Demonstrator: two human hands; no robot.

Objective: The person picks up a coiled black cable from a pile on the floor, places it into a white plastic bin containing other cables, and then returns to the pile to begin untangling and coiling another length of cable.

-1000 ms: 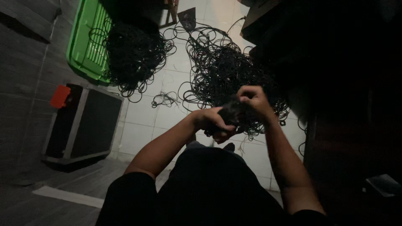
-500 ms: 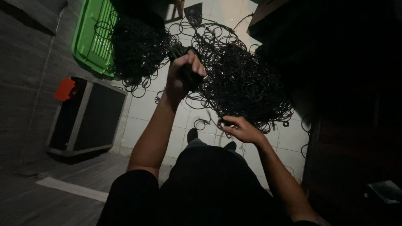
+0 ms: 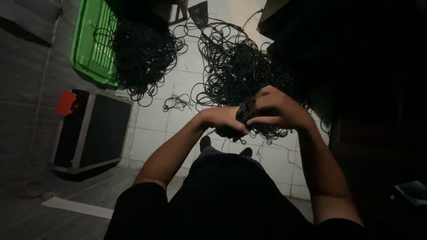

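Above the tiled floor (image 3: 151,120), seen from the head camera: field notes, one moment.

Hands: left hand (image 3: 224,122) and right hand (image 3: 278,111) meet in front of the body; both are closed on a small black cable bundle (image 3: 243,116), left from below, right from above with fingers (image 3: 262,121) curled over it; the two hands touch.

Bundle position: held in the air between the hands, above the near edge of the big cable heap (image 3: 242,73); whether a strand runs from it down into the heap I cannot tell, too dark.

Work done, as judged: one bundle gathered in hand and looking compact; a second dark cable mass (image 3: 142,53) lies against the green crate (image 3: 91,42), partly over its rim; whether that mass is sorted or only dumped I cannot tell.

Work left, as judged: most of it; the big heap is loose and spread over several tiles; a small stray tangle (image 3: 177,103) lies apart between the two masses.

Count: hands, two; bundle in hand, one; cable masses on the floor, two large and one small; green crates, one; black case with metal edging and an orange tab (image 3: 91,131), one, at the left; single cables cannot be counted.

Dark zone: right side is in shadow; its contents are unreadable.
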